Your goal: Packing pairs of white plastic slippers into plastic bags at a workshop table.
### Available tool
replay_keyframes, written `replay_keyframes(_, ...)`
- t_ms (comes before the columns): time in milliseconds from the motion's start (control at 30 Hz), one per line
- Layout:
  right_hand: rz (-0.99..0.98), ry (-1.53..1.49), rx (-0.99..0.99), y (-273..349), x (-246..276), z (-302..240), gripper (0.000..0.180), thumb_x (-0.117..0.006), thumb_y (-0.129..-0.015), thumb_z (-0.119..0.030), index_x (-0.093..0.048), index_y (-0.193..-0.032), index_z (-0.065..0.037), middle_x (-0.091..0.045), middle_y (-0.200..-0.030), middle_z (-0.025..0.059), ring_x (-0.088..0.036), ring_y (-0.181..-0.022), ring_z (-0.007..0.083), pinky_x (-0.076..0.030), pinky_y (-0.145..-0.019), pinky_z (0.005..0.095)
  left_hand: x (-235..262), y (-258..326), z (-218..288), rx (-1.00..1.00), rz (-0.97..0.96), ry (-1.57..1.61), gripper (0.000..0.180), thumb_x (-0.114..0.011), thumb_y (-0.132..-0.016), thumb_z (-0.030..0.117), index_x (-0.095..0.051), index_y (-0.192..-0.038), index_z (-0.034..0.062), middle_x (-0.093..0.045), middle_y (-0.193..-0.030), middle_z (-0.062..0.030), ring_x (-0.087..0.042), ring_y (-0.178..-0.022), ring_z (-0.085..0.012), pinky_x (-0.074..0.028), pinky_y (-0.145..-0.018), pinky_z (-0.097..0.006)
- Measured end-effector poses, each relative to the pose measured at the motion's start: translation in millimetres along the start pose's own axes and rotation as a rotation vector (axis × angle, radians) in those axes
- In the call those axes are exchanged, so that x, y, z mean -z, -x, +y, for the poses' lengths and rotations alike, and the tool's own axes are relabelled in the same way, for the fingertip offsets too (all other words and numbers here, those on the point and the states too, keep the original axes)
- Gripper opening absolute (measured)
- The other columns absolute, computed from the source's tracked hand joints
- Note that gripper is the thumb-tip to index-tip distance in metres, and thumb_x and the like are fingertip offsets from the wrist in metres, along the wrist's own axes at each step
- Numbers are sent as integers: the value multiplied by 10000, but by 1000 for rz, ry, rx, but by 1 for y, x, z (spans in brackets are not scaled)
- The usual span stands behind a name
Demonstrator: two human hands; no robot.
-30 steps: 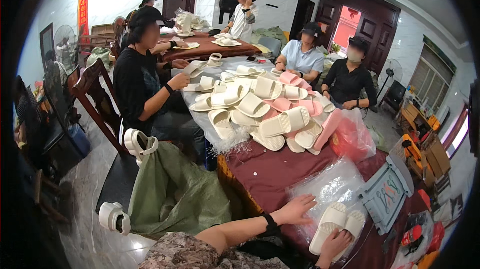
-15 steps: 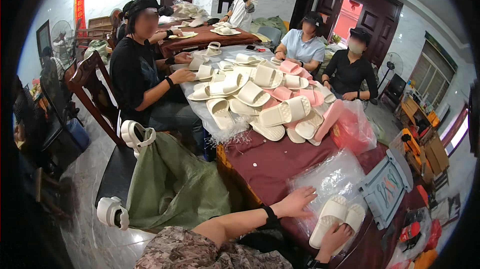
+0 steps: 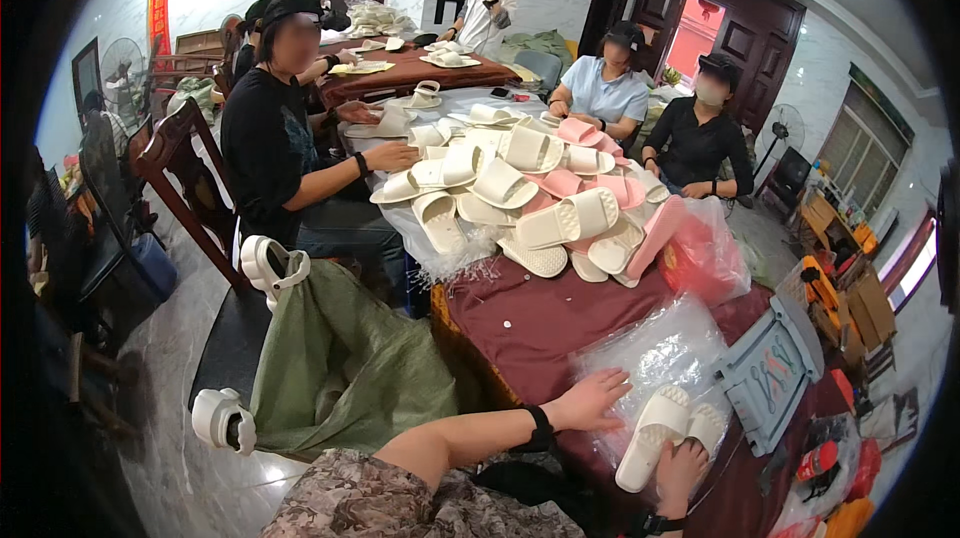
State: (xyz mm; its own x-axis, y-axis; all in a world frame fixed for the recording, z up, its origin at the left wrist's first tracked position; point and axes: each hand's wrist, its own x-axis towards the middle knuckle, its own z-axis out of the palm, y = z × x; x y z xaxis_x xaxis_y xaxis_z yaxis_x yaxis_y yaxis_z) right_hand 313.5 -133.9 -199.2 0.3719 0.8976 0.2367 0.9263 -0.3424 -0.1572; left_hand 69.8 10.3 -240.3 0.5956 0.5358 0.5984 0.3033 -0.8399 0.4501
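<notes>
On the stack of clear plastic bags (image 3: 650,343) my left hand (image 3: 592,401) lies flat, its fingers stretched out and holding nothing. A pair of cream slippers lies to its right: a left slipper (image 3: 650,438) with a dimpled footbed, and a right slipper (image 3: 708,422) close beside it. My right hand (image 3: 682,473) is at the near end of the pair, fingers curled onto the right slipper. Its fingertips are partly hidden against the slipper. A dark band shows on each of my wrists.
A heap of cream and pink slippers (image 3: 520,163) covers the table beyond. A grey plastic stool (image 3: 768,378) stands at right, near a red plastic bag (image 3: 700,253). A green sack (image 3: 350,368) hangs at left between white clamp-like pieces. Several people sit or stand around the tables.
My right hand has shifted slightly right and the two slippers have spread a little apart. My left hand stays on the bags. The person at left has reached farther toward the heap.
</notes>
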Motion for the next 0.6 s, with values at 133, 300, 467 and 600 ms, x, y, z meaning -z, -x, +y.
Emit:
replay_keyframes(133, 72, 49, -46, 1, -11, -6, 478, -579, -941, -343, -608, -1135, 93, -563, -1239, 255, -431, -1242, 420, -276, -1103, 557, -2, 1, 2, 10, -10, 1, 756, -733, -838, 427, -507, -1383, -45, -464, -1481, -262, -430, -1369, -435, -365, -1136, -487)
replay_keyframes(300, 139, 42, -2, 1, -25, 3, 478, -555, -960, -347, -592, -1123, 101, -568, -1216, 272, -448, -1224, 427, -263, -1117, 554, -1, 1, 4, 23, -27, -20, 760, -733, -833, 433, -508, -1381, -43, -454, -1491, -260, -419, -1378, -431, -363, -1136, -485)
replay_keyframes(467, 170, -20, 17, -1, -24, 1, 495, -545, -974, -380, -575, -1110, 96, -567, -1204, 284, -445, -1231, 447, -258, -1115, 577, 0, 1, 3, 29, -24, -8, 765, -734, -832, 423, -496, -1393, -40, -454, -1491, -258, -418, -1382, -422, -364, -1134, -485)
replay_keyframes(600, 151, -23, 35, 1, -22, 0, 510, -547, -975, -385, -568, -1131, 100, -569, -1207, 291, -447, -1231, 452, -262, -1113, 579, 1, 2, 3, 26, -22, -20, 752, -734, -831, 417, -507, -1383, -40, -451, -1493, -259, -425, -1377, -420, -368, -1130, -486)
